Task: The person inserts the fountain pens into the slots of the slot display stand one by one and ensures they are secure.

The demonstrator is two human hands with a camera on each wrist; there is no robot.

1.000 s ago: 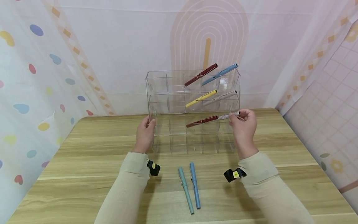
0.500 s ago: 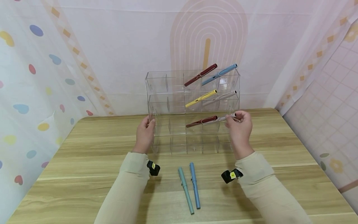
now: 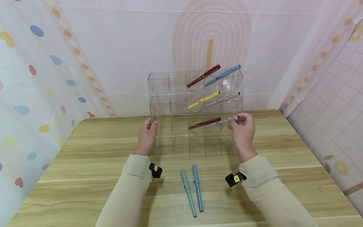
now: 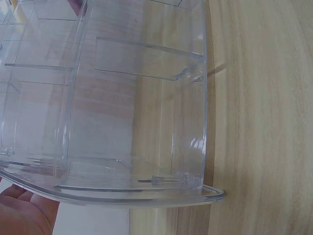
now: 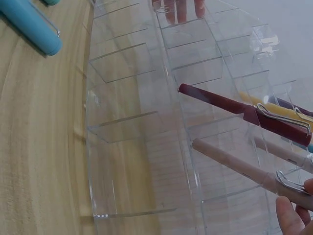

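A clear acrylic pen rack [image 3: 178,126] with stepped tiers stands on the table. At its left side, my left hand [image 3: 147,134] holds the side panel, thumb in front; part of that hand [image 4: 27,215] shows low in the left wrist view. My right hand [image 3: 243,130] pinches a pale grey pen [image 5: 234,166] near its clip and cap end. This pen leans in a compartment of the third tier from the top, its lower end inside. Beside it rests a dark red pen [image 3: 204,123], slanting the same way.
Higher in the rack lean another dark red pen [image 3: 203,76], a light blue pen [image 3: 222,75], a yellow pen [image 3: 204,100] and a second grey pen [image 3: 224,99]. On the wooden table [image 3: 85,176] in front lie a green pen [image 3: 188,193] and a blue pen [image 3: 197,188].
My right hand has moved a little left and down, and the grey pen has slid lower into its compartment. The left hand and the rack have stayed in place.
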